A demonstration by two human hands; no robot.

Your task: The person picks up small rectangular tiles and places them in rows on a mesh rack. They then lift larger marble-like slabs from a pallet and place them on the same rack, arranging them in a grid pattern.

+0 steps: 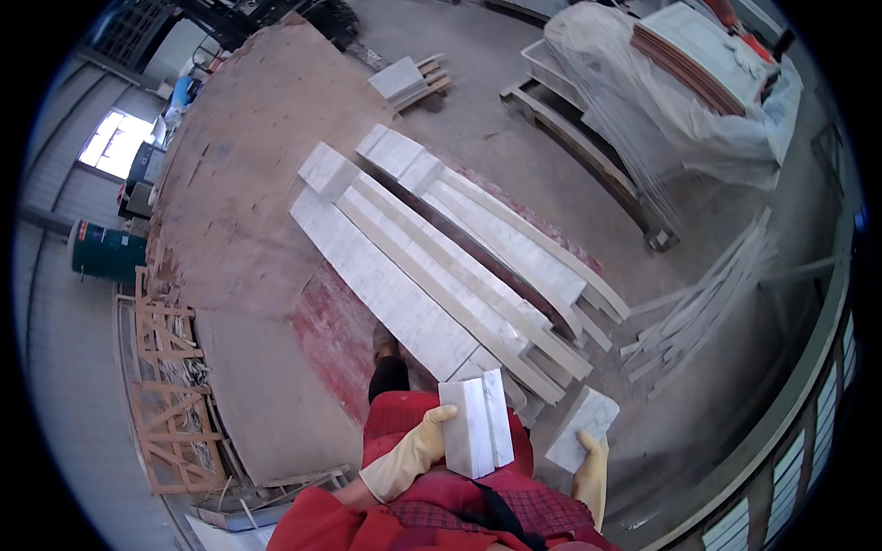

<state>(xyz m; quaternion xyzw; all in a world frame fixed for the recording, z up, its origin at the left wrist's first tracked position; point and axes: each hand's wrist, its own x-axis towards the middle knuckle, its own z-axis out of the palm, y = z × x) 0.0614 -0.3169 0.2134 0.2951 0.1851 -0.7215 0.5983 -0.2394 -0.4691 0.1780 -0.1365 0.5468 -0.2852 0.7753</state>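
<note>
My left hand, in a cream rubber glove, grips a small stack of white marble tiles held upright before my red clothing. Its thumb lies over the near face; the other fingers are hidden behind. To the right, my right hand, gloved alike, is closed on a single grey-veined marble tile, thumb on top. Just ahead, long rows of white marble tiles lie side by side, with pale strips running along them. A block of stacked tiles sits at the far end.
A brown sheet-covered surface stretches along the left, with wooden crate frames beside it. Thin strips lie heaped on the floor at right. A plastic-wrapped pallet load stands far right, and a small tile stack farther back.
</note>
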